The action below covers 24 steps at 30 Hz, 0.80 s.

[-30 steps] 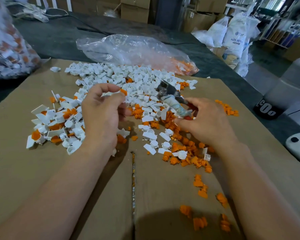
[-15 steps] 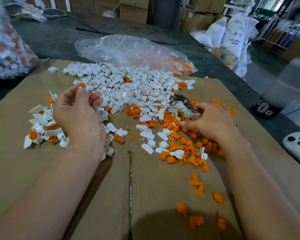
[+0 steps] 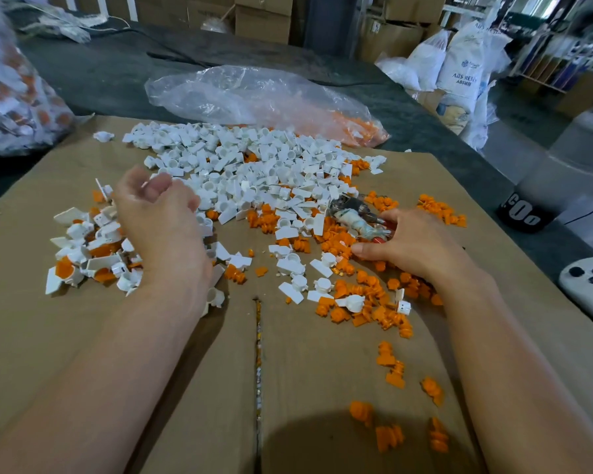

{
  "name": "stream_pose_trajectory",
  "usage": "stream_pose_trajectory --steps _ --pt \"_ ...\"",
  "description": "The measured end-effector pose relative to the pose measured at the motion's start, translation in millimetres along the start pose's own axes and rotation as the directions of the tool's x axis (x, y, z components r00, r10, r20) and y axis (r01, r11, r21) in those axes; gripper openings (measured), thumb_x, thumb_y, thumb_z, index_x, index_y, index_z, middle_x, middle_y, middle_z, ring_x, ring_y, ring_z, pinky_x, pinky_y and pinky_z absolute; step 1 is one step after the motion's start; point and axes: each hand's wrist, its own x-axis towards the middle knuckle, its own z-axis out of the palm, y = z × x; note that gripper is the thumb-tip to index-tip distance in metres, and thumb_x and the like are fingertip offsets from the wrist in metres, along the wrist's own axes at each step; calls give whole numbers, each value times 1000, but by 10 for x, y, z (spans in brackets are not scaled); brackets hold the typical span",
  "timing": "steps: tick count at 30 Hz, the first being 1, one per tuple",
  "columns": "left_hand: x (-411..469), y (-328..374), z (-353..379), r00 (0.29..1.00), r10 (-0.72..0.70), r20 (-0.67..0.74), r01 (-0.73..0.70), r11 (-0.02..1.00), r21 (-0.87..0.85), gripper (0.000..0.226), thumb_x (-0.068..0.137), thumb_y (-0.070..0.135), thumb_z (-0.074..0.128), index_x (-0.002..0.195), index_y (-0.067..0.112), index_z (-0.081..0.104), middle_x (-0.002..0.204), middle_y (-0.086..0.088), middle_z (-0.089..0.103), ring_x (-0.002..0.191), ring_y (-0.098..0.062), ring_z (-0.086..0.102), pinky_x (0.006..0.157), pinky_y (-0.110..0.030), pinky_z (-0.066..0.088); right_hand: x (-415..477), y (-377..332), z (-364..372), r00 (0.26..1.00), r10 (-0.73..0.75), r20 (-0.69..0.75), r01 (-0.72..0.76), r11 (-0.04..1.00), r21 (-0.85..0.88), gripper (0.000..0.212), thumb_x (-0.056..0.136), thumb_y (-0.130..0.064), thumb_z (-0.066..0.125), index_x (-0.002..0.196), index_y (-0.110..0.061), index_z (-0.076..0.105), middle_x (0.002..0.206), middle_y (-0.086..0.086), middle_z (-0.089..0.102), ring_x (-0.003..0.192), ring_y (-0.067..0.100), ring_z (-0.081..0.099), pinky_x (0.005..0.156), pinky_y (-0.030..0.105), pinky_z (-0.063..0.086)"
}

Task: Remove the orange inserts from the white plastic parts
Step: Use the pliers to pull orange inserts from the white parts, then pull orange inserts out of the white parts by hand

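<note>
Single head cam is looking forward and down, sitting close over the cardboard (image 3: 65, 336); wide angle is catching sacks (image 3: 459, 70) behind.

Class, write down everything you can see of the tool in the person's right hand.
The tool looks like small pliers: a dark, worn metal head, a middle wrapped in grubby pale tape, and red handles. It lies low and slanted, head pointing away and to the left, over loose orange inserts on the cardboard. The right hand grips its handle end; the rest is uncovered.
</note>
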Motion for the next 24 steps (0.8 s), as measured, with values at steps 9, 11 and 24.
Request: stream_pose_trajectory --steps 9,11,24 --pt "-123 -185 -63 711 142 689 -692 312 650 35 91 14 51 125 18 57 136 -4 44 130 -22 32 108 -39 26 14 9 32 997 -8 78 11 999 -36 90 67 -68 61 138 -19 37 135 7 36 124 24 36 87 33 33" --pt "-101 -204 -68 690 89 718 -721 182 669 43 93 20 49 136 22 46 147 -4 36 139 -24 21 111 -42 15 11 6 30 997 -10 77 13 999 -43 91 66 -70 59 138 -19 37 135 7 36 124 24 36 91 35 34" --pt "-70 -203 -78 685 32 727 -728 -8 686 35 88 10 50 121 20 60 121 -7 56 114 -29 50 94 -38 35 -21 -12 27 997 -58 58 58 998 -9 87 70 -71 52 138 -20 37 141 6 36 129 22 34 99 38 33"
